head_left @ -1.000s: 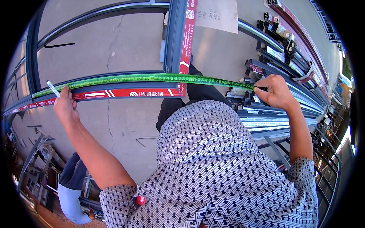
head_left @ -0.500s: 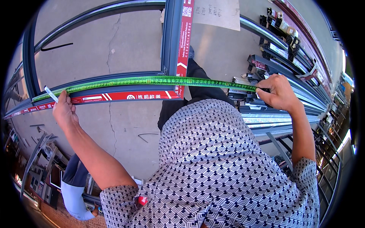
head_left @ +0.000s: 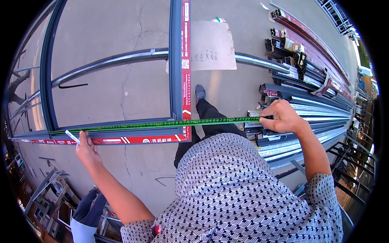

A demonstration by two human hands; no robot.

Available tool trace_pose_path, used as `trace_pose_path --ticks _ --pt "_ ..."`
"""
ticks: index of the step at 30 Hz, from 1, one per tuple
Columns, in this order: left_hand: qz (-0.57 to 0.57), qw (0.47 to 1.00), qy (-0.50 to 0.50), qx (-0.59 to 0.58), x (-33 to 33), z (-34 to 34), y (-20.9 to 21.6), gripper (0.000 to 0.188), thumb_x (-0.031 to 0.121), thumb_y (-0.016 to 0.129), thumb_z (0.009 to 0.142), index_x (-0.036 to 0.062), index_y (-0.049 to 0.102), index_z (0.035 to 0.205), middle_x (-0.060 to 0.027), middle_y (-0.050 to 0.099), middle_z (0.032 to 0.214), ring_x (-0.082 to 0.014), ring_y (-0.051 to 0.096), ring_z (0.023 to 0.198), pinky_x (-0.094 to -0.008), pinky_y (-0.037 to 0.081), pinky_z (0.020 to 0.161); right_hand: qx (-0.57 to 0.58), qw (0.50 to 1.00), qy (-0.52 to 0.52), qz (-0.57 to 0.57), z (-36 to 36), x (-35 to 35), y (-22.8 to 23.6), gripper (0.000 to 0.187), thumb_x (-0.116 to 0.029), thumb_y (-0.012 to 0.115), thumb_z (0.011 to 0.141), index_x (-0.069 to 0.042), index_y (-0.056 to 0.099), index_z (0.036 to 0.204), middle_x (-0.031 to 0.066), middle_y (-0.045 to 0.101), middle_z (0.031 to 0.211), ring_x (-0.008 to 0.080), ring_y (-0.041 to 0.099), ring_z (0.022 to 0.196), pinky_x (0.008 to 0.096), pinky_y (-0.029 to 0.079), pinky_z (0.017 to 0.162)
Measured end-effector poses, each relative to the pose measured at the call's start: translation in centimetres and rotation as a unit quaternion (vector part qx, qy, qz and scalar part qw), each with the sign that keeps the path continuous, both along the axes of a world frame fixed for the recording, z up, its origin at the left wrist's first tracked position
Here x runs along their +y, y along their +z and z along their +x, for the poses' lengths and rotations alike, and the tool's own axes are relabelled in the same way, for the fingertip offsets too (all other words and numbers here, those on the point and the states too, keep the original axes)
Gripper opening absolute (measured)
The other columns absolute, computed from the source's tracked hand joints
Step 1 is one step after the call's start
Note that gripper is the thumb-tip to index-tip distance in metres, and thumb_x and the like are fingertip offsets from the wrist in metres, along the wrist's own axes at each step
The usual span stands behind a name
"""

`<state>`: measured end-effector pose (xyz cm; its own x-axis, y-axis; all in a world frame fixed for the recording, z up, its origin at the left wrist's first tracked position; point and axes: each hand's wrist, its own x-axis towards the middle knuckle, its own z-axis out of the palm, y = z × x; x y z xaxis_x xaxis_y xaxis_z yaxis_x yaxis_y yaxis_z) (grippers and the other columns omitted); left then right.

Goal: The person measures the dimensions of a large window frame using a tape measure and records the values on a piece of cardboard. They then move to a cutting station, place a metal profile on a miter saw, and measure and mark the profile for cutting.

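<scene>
While green tape measure spans frame, left hand and right hand pinch ends.

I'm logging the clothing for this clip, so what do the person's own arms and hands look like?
Both hands, left and right, are bare: no gloves, rings or watch visible. The forearms are uncovered. Short sleeves end near the elbows, in a white fabric with a small dark repeating pattern.
</scene>
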<state>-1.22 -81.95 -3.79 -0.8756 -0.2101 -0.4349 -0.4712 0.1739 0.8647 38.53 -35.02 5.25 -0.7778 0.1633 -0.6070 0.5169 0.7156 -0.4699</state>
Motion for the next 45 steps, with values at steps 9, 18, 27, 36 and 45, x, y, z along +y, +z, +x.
trace_pose_path --ticks 9,18,27,36,45 --pt "0.155 0.979 -0.129 0.015 9.2 10.0 2.7 0.028 0.029 0.068 0.106 0.0016 0.064 0.101 0.0065 0.04 0.062 -0.0028 0.032 0.048 -0.0223 0.027 0.041 0.056 0.994 -0.092 -0.028 -2.1 -1.0 -1.2 0.027 -0.03 0.065 0.086 -0.007 0.08 0.09 0.0194 0.065 0.067 0.0388 0.063 0.061 0.045 0.05 0.06" --pt "0.125 0.927 -0.351 -0.041 19.0 18.2 4.5 0.036 0.033 0.075 0.101 -0.0027 0.071 0.104 0.0054 0.062 0.081 -0.0016 0.048 0.07 -0.0213 0.039 0.06 0.091 0.981 -0.116 -0.128 -10.3 -6.3 -2.2 0.029 -0.033 0.066 0.086 -0.008 0.08 0.092 0.0177 0.069 0.071 0.0368 0.066 0.064 0.044 0.053 0.064" --pt "0.092 0.934 -0.345 -0.027 19.8 18.4 5.5 0.035 0.035 0.066 0.107 0.0036 0.068 0.093 0.0052 0.055 0.067 -0.0025 0.044 0.053 -0.022 0.033 0.046 0.073 0.969 -0.105 -0.211 -14.2 -9.1 -0.2 0.033 -0.038 0.064 0.088 -0.01 0.081 0.091 0.0199 0.072 0.076 0.0416 0.07 0.074 0.0498 0.055 0.071" --pt "0.138 0.931 -0.338 -0.011 18.4 18.5 4.5 0.023 0.024 0.065 0.108 0.0035 0.065 0.097 0.0066 0.059 0.08 -0.0009 0.047 0.067 -0.0202 0.036 0.055 0.286 0.931 -0.117 -0.196 -14.4 -10.8 -2.2 0.057 -0.046 0.065 0.1 0.0 0.065 0.134 0.0172 0.074 0.094 0.0308 0.072 0.083 0.0424 0.057 0.08" --pt "0.114 0.918 -0.375 0.057 19.3 19.7 5.7 0.018 0.015 0.065 0.107 -0.002 0.066 0.101 0.0047 0.062 0.086 -0.0029 0.05 0.075 -0.0233 0.04 0.061 0.27 0.862 -0.192 -0.383 -16.3 -11.8 -0.5 0.023 -0.023 0.069 0.101 0.0 0.068 0.098 0.0032 0.065 0.08 0.0134 0.058 0.072 0.0325 0.049 0.066"
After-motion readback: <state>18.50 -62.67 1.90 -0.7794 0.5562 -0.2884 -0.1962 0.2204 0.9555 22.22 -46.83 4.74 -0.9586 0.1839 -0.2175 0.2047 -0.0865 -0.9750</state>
